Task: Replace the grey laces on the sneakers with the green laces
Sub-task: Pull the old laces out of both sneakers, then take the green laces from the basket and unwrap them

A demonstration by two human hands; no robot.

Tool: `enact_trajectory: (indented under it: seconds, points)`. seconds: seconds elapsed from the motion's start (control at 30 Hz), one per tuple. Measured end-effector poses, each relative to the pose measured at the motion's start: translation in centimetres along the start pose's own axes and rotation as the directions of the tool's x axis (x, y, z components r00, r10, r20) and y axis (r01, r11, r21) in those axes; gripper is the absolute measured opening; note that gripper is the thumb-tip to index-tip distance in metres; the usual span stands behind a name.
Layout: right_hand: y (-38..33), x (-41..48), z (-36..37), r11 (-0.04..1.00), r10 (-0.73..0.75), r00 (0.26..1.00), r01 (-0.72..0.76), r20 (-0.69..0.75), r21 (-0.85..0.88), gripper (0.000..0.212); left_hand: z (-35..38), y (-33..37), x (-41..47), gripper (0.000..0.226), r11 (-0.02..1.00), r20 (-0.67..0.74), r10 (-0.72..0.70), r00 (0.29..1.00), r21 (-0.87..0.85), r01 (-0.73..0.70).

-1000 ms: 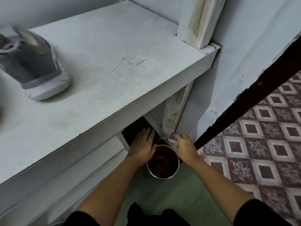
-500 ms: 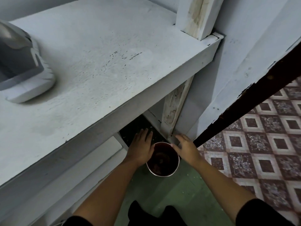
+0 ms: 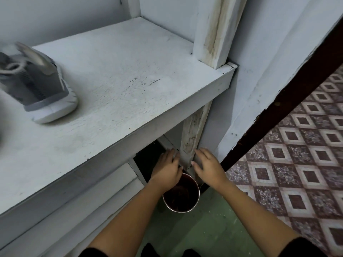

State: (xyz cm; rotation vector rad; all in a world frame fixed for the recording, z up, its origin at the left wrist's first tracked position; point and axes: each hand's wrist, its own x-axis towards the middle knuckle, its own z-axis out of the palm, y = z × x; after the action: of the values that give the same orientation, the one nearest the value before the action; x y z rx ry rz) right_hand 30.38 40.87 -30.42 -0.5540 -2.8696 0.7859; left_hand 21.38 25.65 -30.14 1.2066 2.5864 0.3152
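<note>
Sneaker [image 3: 41, 89] on shelf [image 3: 130, 80], bucket [image 3: 192, 191] below

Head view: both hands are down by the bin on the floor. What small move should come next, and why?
Probably raise the right hand and left hand to the sneaker on the shelf. Both are open and hold nothing by the bin, the sneaker shows a grey lace, and no green lace is in view.

Grey sneaker [image 3: 39, 86] on the white shelf [image 3: 130, 80], metal-rimmed bin [image 3: 181, 199] on the green floor [image 3: 213, 234] below.
</note>
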Motion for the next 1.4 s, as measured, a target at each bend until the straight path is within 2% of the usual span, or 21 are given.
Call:
enact_trajectory:
  seconds: [0.17, 0.27, 0.37, 0.47, 0.57, 0.77, 0.93, 1.23, 1.4]
  points:
    - [-1.8, 0.4, -3.8, 0.997, -0.063, 0.994, 0.058, -0.09, -0.05, 0.058, -3.3, 1.8, -0.1, 0.057, 0.998, -0.101, 0.065, 0.993, 0.033, -0.062]
    - [-3.4, 0.9, -6.8, 0.995, -0.087, 0.985, 0.078, -0.146, -0.064, 0.049, -5.8, 3.0, 0.1, 0.059, 0.995, -0.176, 0.099, 0.979, 0.049, -0.091]
    - [-5.4, 1.5, -10.0, 0.993, -0.115, 0.975, 0.106, -0.193, -0.053, 0.049, -9.0, 4.3, 0.0, 0.059, 0.99, -0.243, 0.139, 0.96, 0.058, -0.128]
    - [-7.4, 2.7, -13.2, 0.989, -0.147, 0.958, 0.139, -0.246, -0.049, 0.049, -12.4, 5.6, -0.1, 0.053, 0.98, -0.368, 0.197, 0.909, 0.047, -0.193]
    - [-9.6, 3.9, -16.3, 0.984, -0.176, 0.941, 0.176, -0.29, -0.024, 0.049, -16.0, 6.3, 0.1, 0.051, 0.967, -0.471, 0.256, 0.844, 0.124, -0.224]
    - [-14.0, 6.5, -19.7, 0.97, -0.243, 0.921, 0.235, -0.304, -0.062, 0.05, -22.4, 5.1, 0.1, 0.048, 0.963, -0.576, 0.234, 0.783, 0.246, -0.107]
    - [-18.1, 8.6, -20.4, 0.949, -0.316, 0.9, 0.299, -0.299, -0.103, 0.05, -26.1, 2.6, -1.5, 0.056, 0.967, -0.611, 0.121, 0.783, 0.249, 0.045]
    - [-26.7, 11.1, -17.0, 0.889, -0.457, 0.854, 0.445, -0.25, -0.103, 0.049, -29.2, -4.9, -6.1, 0.055, 0.951, -0.622, -0.021, 0.783, 0.228, 0.207]
    - [-32.3, 12.1, -14.2, 0.847, -0.53, 0.818, 0.526, -0.225, -0.081, 0.048, -31.4, -9.5, -9.2, 0.052, 0.928, -0.664, -0.136, 0.735, 0.175, 0.33]
